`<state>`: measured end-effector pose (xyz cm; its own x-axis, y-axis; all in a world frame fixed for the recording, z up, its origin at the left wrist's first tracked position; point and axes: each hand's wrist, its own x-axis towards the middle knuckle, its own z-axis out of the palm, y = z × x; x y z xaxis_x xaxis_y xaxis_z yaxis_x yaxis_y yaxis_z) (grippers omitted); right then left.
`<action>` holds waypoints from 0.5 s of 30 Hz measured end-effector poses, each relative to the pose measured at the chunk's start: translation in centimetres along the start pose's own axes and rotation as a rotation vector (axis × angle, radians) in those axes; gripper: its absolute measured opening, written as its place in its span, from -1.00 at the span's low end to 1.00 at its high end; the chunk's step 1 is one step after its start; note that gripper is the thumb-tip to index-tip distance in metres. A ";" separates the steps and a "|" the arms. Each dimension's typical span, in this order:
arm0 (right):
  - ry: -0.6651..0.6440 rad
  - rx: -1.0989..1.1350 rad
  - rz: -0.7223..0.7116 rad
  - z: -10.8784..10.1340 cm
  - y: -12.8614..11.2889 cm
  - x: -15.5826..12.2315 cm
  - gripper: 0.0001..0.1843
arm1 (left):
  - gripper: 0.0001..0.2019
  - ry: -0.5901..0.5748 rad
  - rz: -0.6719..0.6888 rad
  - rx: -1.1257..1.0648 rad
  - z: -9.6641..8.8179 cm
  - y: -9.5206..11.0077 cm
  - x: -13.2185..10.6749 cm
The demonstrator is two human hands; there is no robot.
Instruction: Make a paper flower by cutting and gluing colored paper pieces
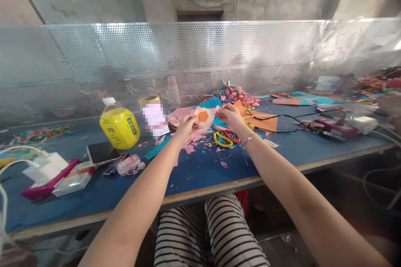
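Above the table my left hand (186, 126) pinches the edge of a paper cutout with a pale, petal-like border and an orange hexagon (203, 116) in its middle. Close to its right side, my right hand (232, 117) is closed on a small pink paper piece (217, 109) between thumb and fingers. Whether that piece touches the cutout, I cannot tell. Scissors with yellow handles (223, 139) and a red-handled pair beside them lie below my hands. Pink paper scraps (189, 149) are scattered around, and an orange paper sheet (265, 122) lies to the right.
A yellow drink bottle (119, 127) stands left, near a dark phone (102, 152) and a pink camera-shaped item (129, 164). Purple power strips (46, 190) sit at both sides. A black cable (282, 117) crosses the right. Behind stands a perforated metal screen (131, 50).
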<state>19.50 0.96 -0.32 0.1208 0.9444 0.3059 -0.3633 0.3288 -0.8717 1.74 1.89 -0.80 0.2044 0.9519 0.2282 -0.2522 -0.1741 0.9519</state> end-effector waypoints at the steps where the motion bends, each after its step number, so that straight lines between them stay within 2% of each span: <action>1: 0.003 -0.031 0.011 0.1 0.1 0.0 -0.66 | -0.78 -0.008 -0.002 0.001 0.0 -0.1 0.0; 6: 0.019 -0.181 -0.021 0.1 0.3 0.0 -0.68 | -0.78 -0.015 0.005 -0.004 0.1 -0.2 -0.1; 10: 0.062 -0.306 -0.043 -0.6 0.4 0.5 -0.78 | -0.85 0.024 0.025 0.033 -0.1 0.3 0.2; 12: 0.161 -0.401 -0.122 -1.6 0.3 1.2 -0.83 | -0.90 0.089 0.102 0.166 -0.6 0.8 0.3; 15: 0.398 -0.521 -0.302 -3.9 -0.2 2.5 -0.90 | -0.91 0.265 0.283 0.435 -1.7 1.8 0.4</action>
<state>23.44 3.30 -0.89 0.5098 0.7095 0.4865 0.2148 0.4426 -0.8706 -0.21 2.44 0.62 -0.0719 0.8741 0.4803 0.1608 -0.4651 0.8705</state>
